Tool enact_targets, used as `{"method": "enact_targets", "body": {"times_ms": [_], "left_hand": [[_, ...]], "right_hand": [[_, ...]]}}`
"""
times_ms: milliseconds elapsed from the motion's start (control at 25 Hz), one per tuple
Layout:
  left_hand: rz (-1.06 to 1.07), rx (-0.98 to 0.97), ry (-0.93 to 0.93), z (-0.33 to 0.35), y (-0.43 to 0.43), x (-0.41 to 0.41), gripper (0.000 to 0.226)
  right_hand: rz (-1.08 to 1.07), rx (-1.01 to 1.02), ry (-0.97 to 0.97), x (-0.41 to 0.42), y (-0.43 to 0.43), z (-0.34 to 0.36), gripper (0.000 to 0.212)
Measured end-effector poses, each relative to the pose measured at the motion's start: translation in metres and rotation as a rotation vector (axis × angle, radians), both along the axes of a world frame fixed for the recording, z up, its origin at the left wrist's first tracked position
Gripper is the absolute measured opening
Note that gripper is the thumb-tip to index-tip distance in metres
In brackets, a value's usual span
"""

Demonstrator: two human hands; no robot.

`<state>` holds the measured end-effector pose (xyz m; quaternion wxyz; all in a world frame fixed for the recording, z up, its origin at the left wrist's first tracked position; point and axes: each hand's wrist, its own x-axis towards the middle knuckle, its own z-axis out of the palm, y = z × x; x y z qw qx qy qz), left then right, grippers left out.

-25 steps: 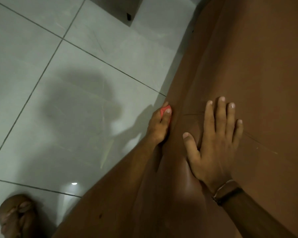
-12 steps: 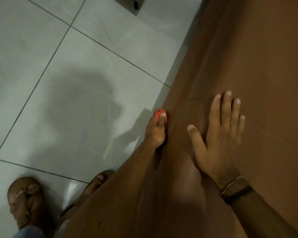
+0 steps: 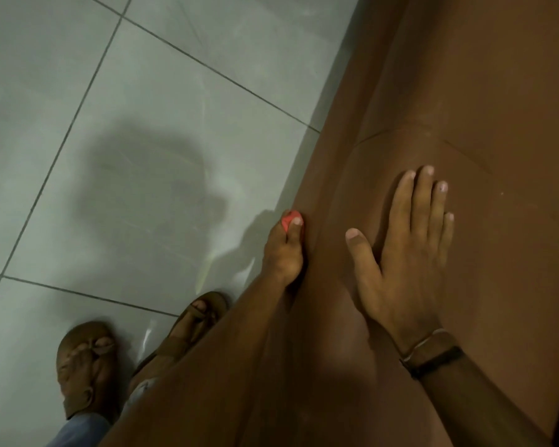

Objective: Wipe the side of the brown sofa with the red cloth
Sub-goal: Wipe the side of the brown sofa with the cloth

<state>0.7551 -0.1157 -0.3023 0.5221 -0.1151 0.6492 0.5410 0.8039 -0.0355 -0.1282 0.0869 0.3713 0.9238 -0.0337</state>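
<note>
The brown sofa (image 3: 481,91) fills the right half of the view, seen from above. My left hand (image 3: 283,253) reaches down its outer side and presses a bunched red cloth (image 3: 288,219) against that side; only a small bit of the cloth shows past my fingers. My right hand (image 3: 404,253) lies flat on the sofa's top surface, fingers spread, holding nothing. A dark band circles the right wrist.
Grey floor tiles (image 3: 126,140) with dark grout lines lie to the left of the sofa. My two sandalled feet (image 3: 88,366) stand on the floor near the sofa's base at the lower left. My shadow falls across the tiles.
The view has shifted so my feet now show at the lower left. My left hand with the cloth has slid a little along the sofa's side; my right hand stays flat on top.
</note>
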Motion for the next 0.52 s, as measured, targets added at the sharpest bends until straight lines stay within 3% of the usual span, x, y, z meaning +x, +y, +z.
{"method": "enact_targets", "body": {"times_ms": [160, 320, 520], "left_hand": [[0.003, 0.133, 0.068, -0.012, 0.002, 0.006, 0.091], [0.054, -0.011, -0.024, -0.019, -0.034, 0.025, 0.083], [-0.014, 0.173, 0.072, 0.015, -0.05, 0.038, 0.077]], "right_hand": [[-0.007, -0.006, 0.024, 0.007, -0.01, -0.003, 0.096], [0.0, -0.012, 0.033, 0.01, -0.012, -0.003, 0.095], [-0.016, 0.011, 0.016, 0.021, -0.035, -0.004, 0.095]]}}
